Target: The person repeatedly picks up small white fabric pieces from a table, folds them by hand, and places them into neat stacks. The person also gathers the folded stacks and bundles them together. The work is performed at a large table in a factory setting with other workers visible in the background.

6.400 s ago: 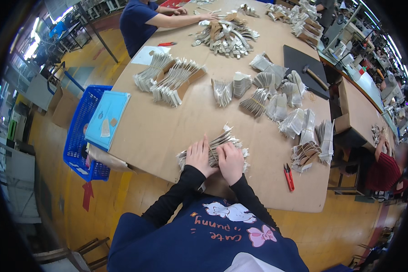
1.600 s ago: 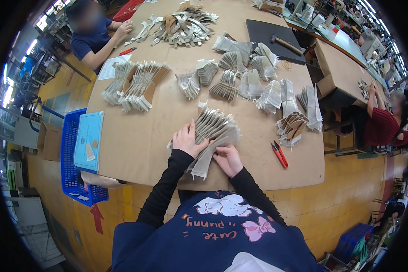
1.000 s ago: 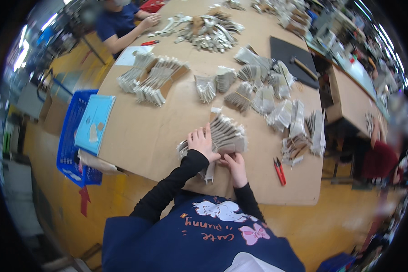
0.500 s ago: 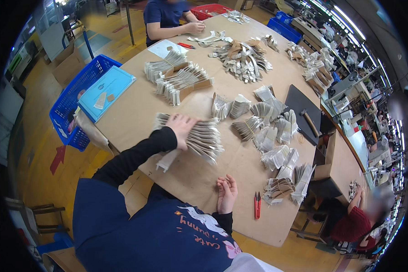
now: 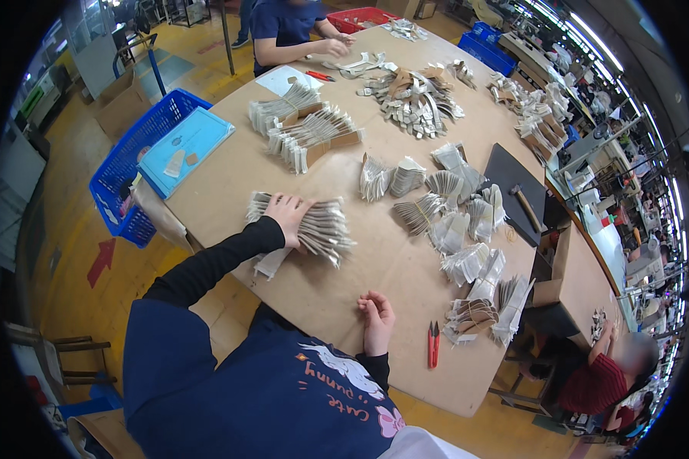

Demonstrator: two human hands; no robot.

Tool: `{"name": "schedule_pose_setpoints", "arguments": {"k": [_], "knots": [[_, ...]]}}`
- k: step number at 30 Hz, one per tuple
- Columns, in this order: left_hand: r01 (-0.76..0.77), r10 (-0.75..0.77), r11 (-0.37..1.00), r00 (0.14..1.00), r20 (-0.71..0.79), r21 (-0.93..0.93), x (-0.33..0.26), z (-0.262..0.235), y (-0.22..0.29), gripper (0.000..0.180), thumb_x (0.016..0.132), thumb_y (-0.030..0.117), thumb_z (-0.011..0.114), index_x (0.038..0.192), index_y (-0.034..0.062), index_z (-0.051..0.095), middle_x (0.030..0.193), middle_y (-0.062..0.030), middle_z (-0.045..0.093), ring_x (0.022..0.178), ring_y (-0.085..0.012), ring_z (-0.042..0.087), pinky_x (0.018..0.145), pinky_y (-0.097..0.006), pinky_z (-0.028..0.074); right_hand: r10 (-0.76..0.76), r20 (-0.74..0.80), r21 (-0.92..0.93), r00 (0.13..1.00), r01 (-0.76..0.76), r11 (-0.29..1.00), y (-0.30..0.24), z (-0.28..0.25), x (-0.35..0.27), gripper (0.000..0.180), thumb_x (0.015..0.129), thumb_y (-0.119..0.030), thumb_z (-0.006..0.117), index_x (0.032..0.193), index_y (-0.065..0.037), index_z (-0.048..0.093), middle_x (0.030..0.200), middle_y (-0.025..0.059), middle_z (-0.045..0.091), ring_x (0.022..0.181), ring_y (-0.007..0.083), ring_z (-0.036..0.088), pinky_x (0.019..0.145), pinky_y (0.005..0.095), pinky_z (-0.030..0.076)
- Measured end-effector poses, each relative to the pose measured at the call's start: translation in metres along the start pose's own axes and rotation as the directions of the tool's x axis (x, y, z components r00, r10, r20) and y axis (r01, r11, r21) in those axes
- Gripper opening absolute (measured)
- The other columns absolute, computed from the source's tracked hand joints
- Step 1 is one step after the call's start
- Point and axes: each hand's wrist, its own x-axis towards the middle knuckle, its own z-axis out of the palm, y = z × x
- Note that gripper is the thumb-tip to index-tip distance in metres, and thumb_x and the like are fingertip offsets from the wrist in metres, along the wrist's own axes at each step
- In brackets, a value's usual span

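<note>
My left hand (image 5: 288, 218) is closed over the top of a thick bundle of pale, strip-like pieces (image 5: 325, 229), which stand fanned on edge on the brown-covered table (image 5: 406, 283). One loose white strip (image 5: 272, 264) sticks out under the bundle toward me. Close to the near table edge is my right hand (image 5: 377, 325), its fingers curled in against the thumb. Whatever these fingers may hold is too small to make out. Red-handled thread snips (image 5: 434, 348) lie on the table to the right of this hand.
Tied bundles (image 5: 467, 264) of similar pieces cover the table's right side, beside a black mat with a hammer (image 5: 525, 206). More bundles (image 5: 314, 134) and a loose heap (image 5: 413, 99) lie farther back. A blue basket (image 5: 115, 180) stands left; a person (image 5: 287, 34) works across the table.
My left hand has shifted the bundle left, and its strips look more closely packed. My right hand has moved slightly left, its fingers still curled. The person across has moved their hands apart.
</note>
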Motion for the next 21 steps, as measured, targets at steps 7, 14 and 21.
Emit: {"name": "schedule_pose_setpoints", "arguments": {"k": [7,14,21], "knots": [[-0.224,0.214,0.975,0.931,-0.295,0.000,0.059,-0.093,-0.051,0.112,0.046,0.041,0.091,0.144,0.0197,0.042,0.125,-0.0087,0.055,0.124,-0.0319,0.049,0.112,-0.052,0.027,-0.036,0.038,-0.129,0.999,0.040,0.991,-0.003,0.006,-0.001,0.018,0.100,-0.002,0.055,0.115,0.007,0.059,0.105,0.0117,0.066,0.093,0.0159,0.066,0.086,0.0265,0.052],[-0.884,0.825,0.460,0.461,0.328,0.085,0.025,-0.020,-0.049,0.092,0.063,0.025,0.078,0.148,0.0307,0.041,0.148,-0.0015,0.046,0.150,-0.0360,0.022,0.121,-0.066,0.007,-0.013,0.021,-0.172,1.000,0.016,0.985,-0.005,0.007,-0.002,0.018,0.100,-0.004,0.055,0.115,0.005,0.060,0.105,0.0102,0.066,0.090,0.0134,0.064,0.085,0.0255,0.051],[-0.821,0.788,0.517,0.567,0.239,0.244,-0.028,0.001,-0.030,0.066,0.080,0.027,0.068,0.142,0.0317,0.049,0.153,-0.0031,0.040,0.152,-0.0347,0.020,0.122,-0.062,0.012,-0.020,0.035,-0.153,0.999,0.025,0.988,-0.007,0.008,-0.002,0.018,0.100,-0.004,0.055,0.115,0.006,0.060,0.103,0.0101,0.066,0.089,0.0128,0.063,0.085,0.0258,0.051]]}}
